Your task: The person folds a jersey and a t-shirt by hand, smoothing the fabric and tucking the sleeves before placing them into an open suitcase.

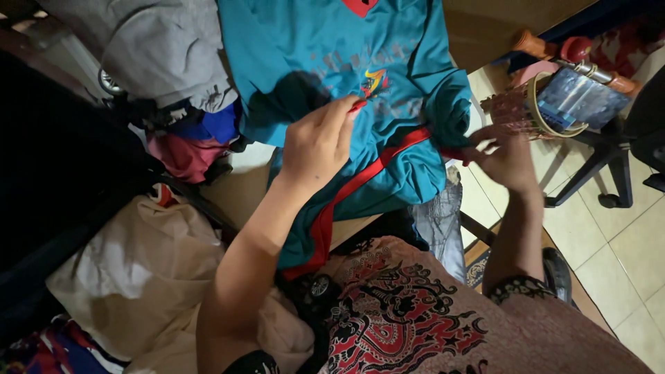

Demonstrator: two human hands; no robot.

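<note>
Patterned cloth (409, 312) in red and black covers the person's lap, nearest to the camera. Beyond it, the left hand (320, 142) pinches the red trim of a teal shirt (332, 62), and the right hand (504, 156), fingers closed, grips the shirt's edge at the far side, probably to keep the fabric stretched flat. This shirt lies spread on the counter (242, 187). Farther away sits a grey garment (159, 48).

A teal shirt (360, 104) of smooth, slightly shiny sports cloth with red trim lies rumpled beside a matt grey cloth (166, 55). The floor (623, 256) is glossy pale tile. A crinkled plastic bag (138, 277) looks soft and dull.
</note>
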